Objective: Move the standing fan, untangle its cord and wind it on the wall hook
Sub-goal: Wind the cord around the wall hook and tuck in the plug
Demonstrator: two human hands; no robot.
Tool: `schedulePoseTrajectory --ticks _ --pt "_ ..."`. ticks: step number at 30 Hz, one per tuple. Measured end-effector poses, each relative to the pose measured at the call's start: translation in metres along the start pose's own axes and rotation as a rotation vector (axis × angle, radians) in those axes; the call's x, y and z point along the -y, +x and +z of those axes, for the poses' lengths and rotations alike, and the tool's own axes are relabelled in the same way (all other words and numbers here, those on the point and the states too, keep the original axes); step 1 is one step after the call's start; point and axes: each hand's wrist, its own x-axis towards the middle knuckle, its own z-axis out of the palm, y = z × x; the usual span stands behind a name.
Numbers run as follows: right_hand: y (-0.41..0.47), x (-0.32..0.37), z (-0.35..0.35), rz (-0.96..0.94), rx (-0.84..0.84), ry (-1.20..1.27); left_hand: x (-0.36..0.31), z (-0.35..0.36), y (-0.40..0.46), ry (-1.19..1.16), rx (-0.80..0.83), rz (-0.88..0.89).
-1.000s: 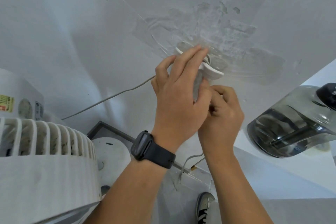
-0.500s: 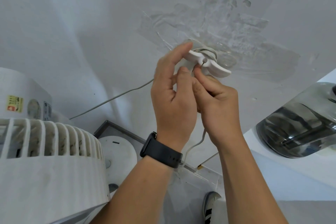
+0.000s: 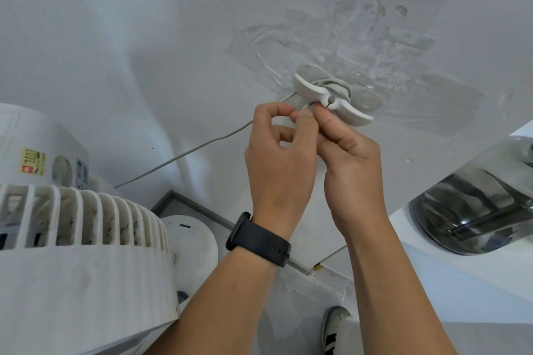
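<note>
White plastic wall hook (image 3: 331,99), shaped like a double-winged cleat, sits on a patchy, scraped wall (image 3: 144,37) at about 1 o'clock from frame centre in the single head view. Several turns of grey cord (image 3: 336,86) are wound round the stem behind its wings. From the hook a free length of the cord runs down toward 8 o'clock, slack against the wall, and passes behind the fan (image 3: 72,239).

Left hand (image 3: 277,164), with a black watch (image 3: 256,239) on its wrist, is raised just below the hook; its thumb and forefinger are curled together and pinch the cord. Right hand (image 3: 349,158) lies just beside it at 3 o'clock, touching it at the fingertips; its thumb and forefinger likewise pinch the cord directly under the hook's lower wing. Whether the other fingers also hold the cord cannot be told.

The fan, white with a ribbed grille, fills the frame from 7 to 9 o'clock, its round base (image 3: 190,239) visible below on the floor. A yellow label (image 3: 33,160) shows on the white body behind the grille. At 3 to 4 o'clock a clear, dark-tinted jug (image 3: 473,202) lies on a white worktop (image 3: 461,282). A shoe (image 3: 334,328) appears at 5 o'clock on the floor.
</note>
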Motion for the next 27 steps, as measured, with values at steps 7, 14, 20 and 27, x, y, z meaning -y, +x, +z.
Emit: schedulePoseTrajectory --ticks 7,14,20,27 --pt "0.001 0.008 -0.006 0.032 0.007 -0.194 -0.001 -0.002 0.002 0.032 0.001 -0.033" --pt "-0.002 0.028 -0.005 -0.493 -0.16 -0.636 0.002 -0.009 0.012 0.051 -0.205 -0.052" --pt "0.009 0.016 0.002 -0.535 -0.164 -0.957 -0.004 -0.002 0.009 -0.298 -0.137 -0.064" --pt "0.013 0.013 0.006 -0.459 -0.146 -0.922 -0.006 -0.002 0.008 -0.46 -0.063 0.004"
